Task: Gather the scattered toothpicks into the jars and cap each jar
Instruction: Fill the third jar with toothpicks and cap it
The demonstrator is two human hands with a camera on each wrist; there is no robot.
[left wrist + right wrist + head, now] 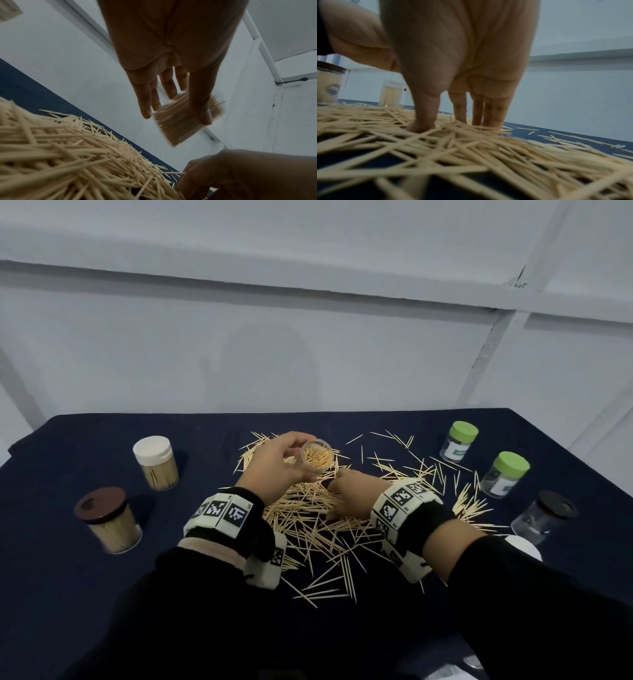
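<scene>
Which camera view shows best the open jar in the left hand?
The head view: the open jar shows its mouth, full of toothpicks, in the left hand. The left wrist view shows its side, blurred. The right wrist view does not show it.

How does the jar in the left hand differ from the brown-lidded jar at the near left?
The held jar is uncapped and tilted above the pile; the brown-lidded jar is capped and stands upright on the cloth. The left hand grips the first; nothing touches the second. Both are clear and hold toothpicks.
</scene>
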